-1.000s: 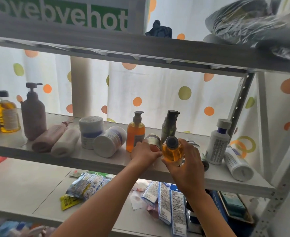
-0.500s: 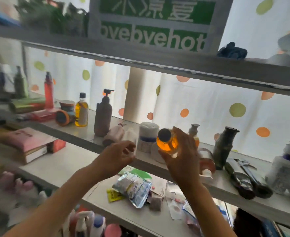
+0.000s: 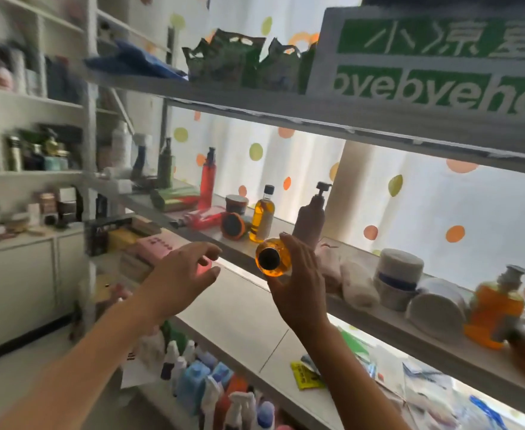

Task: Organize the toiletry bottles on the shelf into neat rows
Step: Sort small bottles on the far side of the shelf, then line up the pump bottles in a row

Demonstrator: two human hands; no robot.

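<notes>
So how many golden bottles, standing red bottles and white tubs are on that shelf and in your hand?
Golden bottles: 3 (held bottle, black-capped bottle, orange pump bottle)
Standing red bottles: 1 (red bottle)
White tubs: 2 (upright tub, tipped tub)
Total: 6

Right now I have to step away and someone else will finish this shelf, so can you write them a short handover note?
Right hand grips a small round amber bottle with a black cap, held in the air in front of the grey metal shelf, cap towards the camera. Left hand is open, holds nothing, and reaches towards the shelf's left part.
Standing: yellow oil bottle, taupe pump bottle, red bottle, orange pump bottle.
Lying down: two pale tubes, a white jar, an orange-rimmed jar.
Done: no neat row yet.
Left: place the amber bottle, stand the fallen items, line everything up.
</notes>
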